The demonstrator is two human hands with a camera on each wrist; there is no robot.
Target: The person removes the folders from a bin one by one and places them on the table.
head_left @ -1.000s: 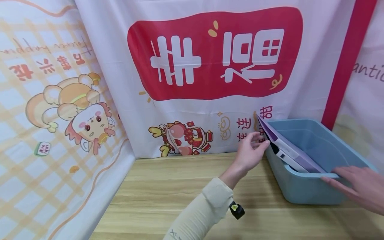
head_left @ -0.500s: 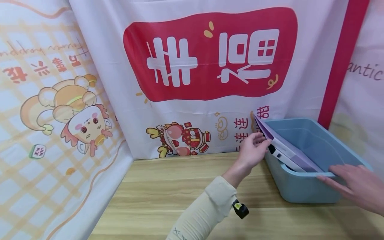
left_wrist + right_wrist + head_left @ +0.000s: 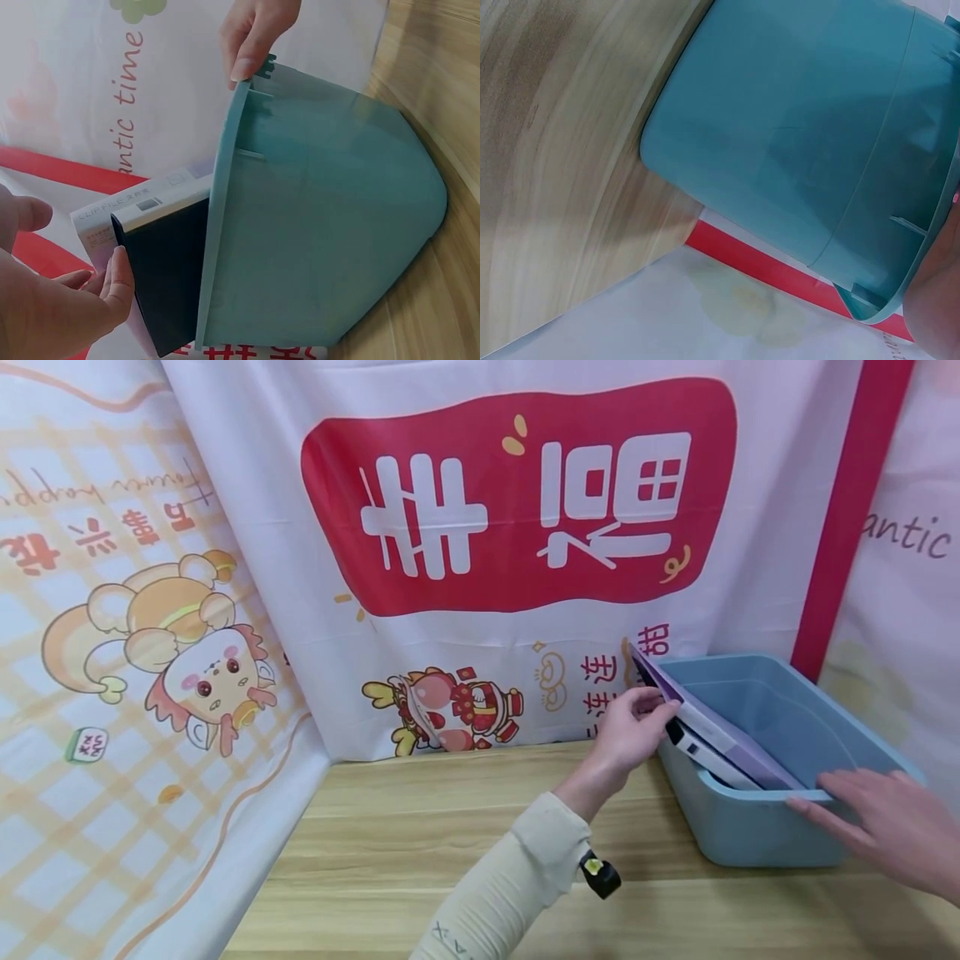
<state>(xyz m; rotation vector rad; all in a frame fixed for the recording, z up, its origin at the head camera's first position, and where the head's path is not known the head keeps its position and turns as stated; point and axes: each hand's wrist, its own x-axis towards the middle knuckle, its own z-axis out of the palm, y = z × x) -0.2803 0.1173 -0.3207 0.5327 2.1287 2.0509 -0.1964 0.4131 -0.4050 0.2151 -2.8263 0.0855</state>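
A light-blue plastic bin [image 3: 772,831] stands on the table at the right. Two files lean inside it, their upper ends jutting past its far-left rim: a purple-and-white clip file [image 3: 712,722] and a black file with a white edge [image 3: 169,262]. My left hand [image 3: 630,731] is at those raised ends. In the left wrist view its fingers [image 3: 120,281] touch the black file's upper corner, while the thumb stands apart. At the near-right side, my right hand [image 3: 888,822] grips the bin's rim, thumb outside. Only a little of that hand shows in the right wrist view.
The wood-grain table [image 3: 420,852] lies under the bin and left forearm. A white cloth with a red printed panel [image 3: 517,502] hangs close behind the bin, and a checked cloth [image 3: 150,693] hangs at the left. A black strap [image 3: 600,874] dangles from the left sleeve.
The head view has shifted slightly, so the scene sits further left. My left thumb has moved a little up along the files' ends. The right hand keeps its place on the rim.
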